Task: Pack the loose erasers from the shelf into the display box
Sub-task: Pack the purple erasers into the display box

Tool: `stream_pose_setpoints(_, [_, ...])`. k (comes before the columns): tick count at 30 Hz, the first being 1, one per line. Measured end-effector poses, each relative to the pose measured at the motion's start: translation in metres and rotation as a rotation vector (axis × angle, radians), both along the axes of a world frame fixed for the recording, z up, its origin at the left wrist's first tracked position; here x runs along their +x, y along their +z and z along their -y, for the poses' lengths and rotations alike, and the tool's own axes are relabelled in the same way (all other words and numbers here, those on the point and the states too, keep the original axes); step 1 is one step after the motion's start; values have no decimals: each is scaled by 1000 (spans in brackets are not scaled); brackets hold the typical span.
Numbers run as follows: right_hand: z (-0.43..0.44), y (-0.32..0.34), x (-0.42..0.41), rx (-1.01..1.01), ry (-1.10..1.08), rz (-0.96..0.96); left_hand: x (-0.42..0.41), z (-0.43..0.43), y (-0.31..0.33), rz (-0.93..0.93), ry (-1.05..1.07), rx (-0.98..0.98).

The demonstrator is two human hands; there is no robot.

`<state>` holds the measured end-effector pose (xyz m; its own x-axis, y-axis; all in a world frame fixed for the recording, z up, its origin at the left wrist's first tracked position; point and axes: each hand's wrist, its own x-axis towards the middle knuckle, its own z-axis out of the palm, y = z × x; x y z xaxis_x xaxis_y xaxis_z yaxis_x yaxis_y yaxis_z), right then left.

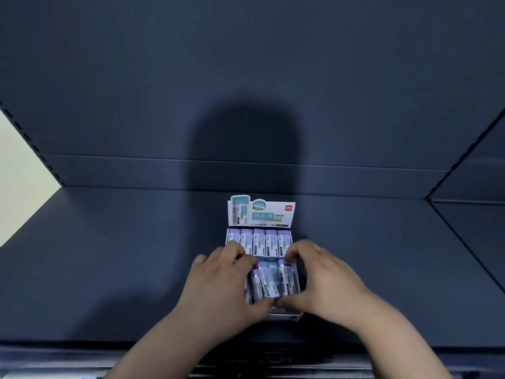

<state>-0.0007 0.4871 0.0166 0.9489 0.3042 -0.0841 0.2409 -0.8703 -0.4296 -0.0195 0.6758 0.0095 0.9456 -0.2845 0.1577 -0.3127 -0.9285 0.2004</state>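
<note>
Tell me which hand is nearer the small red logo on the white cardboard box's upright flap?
Right. The right hand sits just below the small red logo; the left hand is below and leftward.

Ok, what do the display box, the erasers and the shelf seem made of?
The display box: thin printed cardboard, seemingly; matte white, folded-up header flap. The erasers: printed paper-like sleeves, lilac or teal ends showing, probably rubber or vinyl. The shelf: dark blue, smooth, faint sheen, slotted uprights; likely painted metal.
</note>
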Motion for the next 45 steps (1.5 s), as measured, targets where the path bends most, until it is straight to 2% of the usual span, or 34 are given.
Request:
stream_pose_setpoints(5, [2,-5,1,66,89,13,0,-2,3,-51,6,11])
stream_pose_setpoints(8, [4,-6,2,111,63,5,-1,-3,7,-112,-9,62])
stream_pose_setpoints(11, [4,-7,0,118,28,10,-1,-2,8,-95,-12,52])
stream_pose_setpoints(17, [7,-6,-4,-29,60,145,0,-3,4,-73,-20,24])
stream_pose_setpoints(29, [6,4,-1,-125,43,74,1,-3,-1,-22,-15,-19])
stream_pose_setpoints(33, [6,4,-5,-144,50,89,-2,-3,6,-108,-21,61])
stream_pose_setpoints(36, [6,4,-6,-148,52,88,-3,-3,6,-72,-24,63])
stream_pose_setpoints(45, [-2,0,-6,68,145,52,0,-4,-5,73,-66,-39])
